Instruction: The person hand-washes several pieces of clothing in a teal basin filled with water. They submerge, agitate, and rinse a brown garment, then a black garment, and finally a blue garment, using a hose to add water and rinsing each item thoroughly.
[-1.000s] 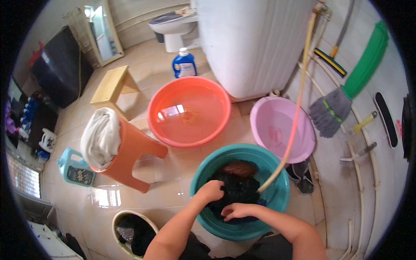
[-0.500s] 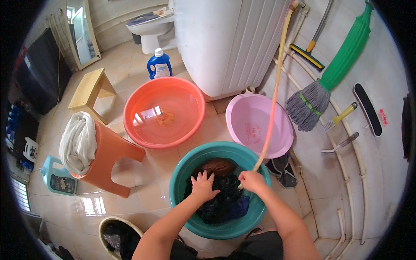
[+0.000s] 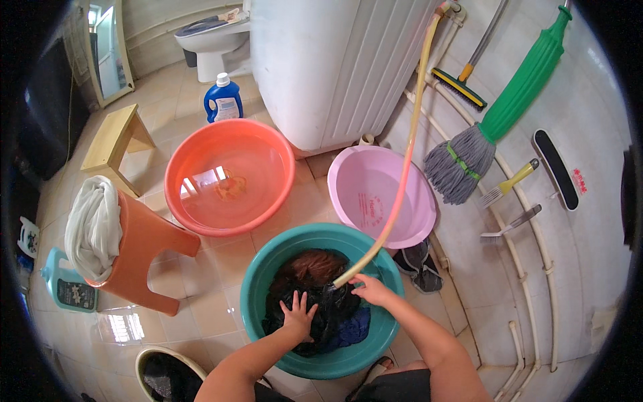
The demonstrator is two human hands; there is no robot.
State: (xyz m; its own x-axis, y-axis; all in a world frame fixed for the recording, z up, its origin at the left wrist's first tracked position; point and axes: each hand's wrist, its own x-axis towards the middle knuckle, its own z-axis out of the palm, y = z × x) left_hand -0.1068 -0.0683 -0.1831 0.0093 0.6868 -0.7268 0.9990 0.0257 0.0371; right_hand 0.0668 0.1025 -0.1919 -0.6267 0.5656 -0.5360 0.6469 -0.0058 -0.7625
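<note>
A teal basin (image 3: 253, 268) stands on the floor before me, holding wet clothes: a brown garment (image 3: 311, 266), black cloth (image 3: 335, 310) and a dark blue piece (image 3: 351, 329). My left hand (image 3: 299, 317) lies on the black cloth with its fingers spread. From the upper right a yellowish-pink hose (image 3: 402, 181) curves down, its end above the clothes. My right hand (image 3: 370, 290) has its fingertips on the hose close to that end, pinching it from the right side.
An orange basin (image 3: 175, 218) with water and a pink basin (image 3: 338, 175) sit beyond. An orange stool (image 3: 151, 248) bears white cloth (image 3: 95, 228). A white washing machine (image 3: 315, 74) stands behind; a mop (image 3: 462, 164) and brushes hang at right. A bin (image 3: 201, 368) with dark cloth is near left.
The hose end has risen and shifted left over the clothes, and my right hand holds it more with the fingertips. My left hand has moved slightly down the black cloth.
</note>
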